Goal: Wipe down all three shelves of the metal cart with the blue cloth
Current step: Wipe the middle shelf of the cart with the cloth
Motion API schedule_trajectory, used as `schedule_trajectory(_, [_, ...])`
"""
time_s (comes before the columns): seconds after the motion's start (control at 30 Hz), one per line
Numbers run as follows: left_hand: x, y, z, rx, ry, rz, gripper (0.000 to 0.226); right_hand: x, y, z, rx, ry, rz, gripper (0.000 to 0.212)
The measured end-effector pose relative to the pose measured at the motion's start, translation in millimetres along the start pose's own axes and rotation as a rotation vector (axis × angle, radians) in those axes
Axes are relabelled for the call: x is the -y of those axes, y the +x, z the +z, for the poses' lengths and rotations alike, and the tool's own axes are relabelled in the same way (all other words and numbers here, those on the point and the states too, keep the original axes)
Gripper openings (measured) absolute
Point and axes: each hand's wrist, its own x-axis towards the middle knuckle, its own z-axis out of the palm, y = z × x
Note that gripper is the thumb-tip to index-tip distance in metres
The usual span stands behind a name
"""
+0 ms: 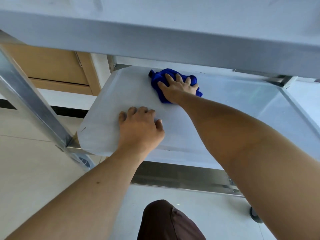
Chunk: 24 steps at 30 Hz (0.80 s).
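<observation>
The metal cart's top shelf (173, 40) fills the upper part of the head view. Below it lies the middle shelf (242, 104), and a lower shelf (173, 198) shows beneath that. A white sheet or board (110, 108) covers the left part of the middle shelf. The bunched blue cloth (159, 78) rests near the back of that shelf. My right hand (178, 87) presses flat on the blue cloth with fingers spread. My left hand (140, 127) rests on the white sheet near its front edge, fingers curled, nothing in it.
A metal cart post (31, 101) slants down at the left. Behind it stand a wooden cabinet (52, 66) and a pale tiled floor (26, 170). A cart caster (255, 215) shows at lower right. My knee in brown cloth (166, 222) is at the bottom.
</observation>
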Motion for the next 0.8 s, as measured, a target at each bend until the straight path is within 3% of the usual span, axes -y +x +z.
schedule_trajectory(0.53, [-6,-2,-13,0.036,0.021,-0.006,0.033,-31,-184,10,0.029,0.026,0.022,0.067])
schedule_trajectory(0.8, [-14,-4,-16,0.069,0.128,0.032,0.029,-62,-237,11,-0.059,0.038,0.011,0.065])
